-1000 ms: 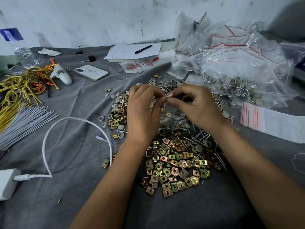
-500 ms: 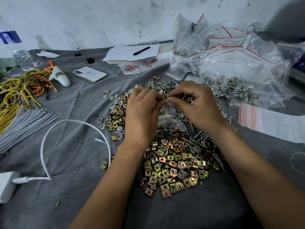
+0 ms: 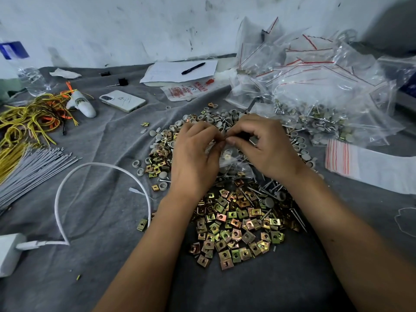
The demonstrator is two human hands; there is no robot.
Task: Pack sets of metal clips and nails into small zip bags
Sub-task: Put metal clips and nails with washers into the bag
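My left hand (image 3: 194, 154) and my right hand (image 3: 264, 146) meet over the middle of the table, fingertips touching. Between them they pinch the top edge of a small clear zip bag (image 3: 231, 162) that hangs below with nails and grey caps inside. Underneath lies a heap of square brass-coloured metal clips (image 3: 236, 224). Loose nails (image 3: 270, 190) lie at the heap's right side, and grey round caps (image 3: 209, 119) are scattered behind the hands.
A pile of filled zip bags (image 3: 319, 95) fills the back right, with a stack of flat red-striped bags (image 3: 369, 170) beside it. At the left are yellow wires (image 3: 24, 122), grey ties (image 3: 29, 172), a white cable (image 3: 94, 167) and charger (image 3: 9, 253). A phone (image 3: 122, 100), papers and pen (image 3: 193, 68) lie behind.
Both hands stay together on the bag's top edge; the fingertips have drawn closer and the right fingers have curled in further. The view has shifted slightly.
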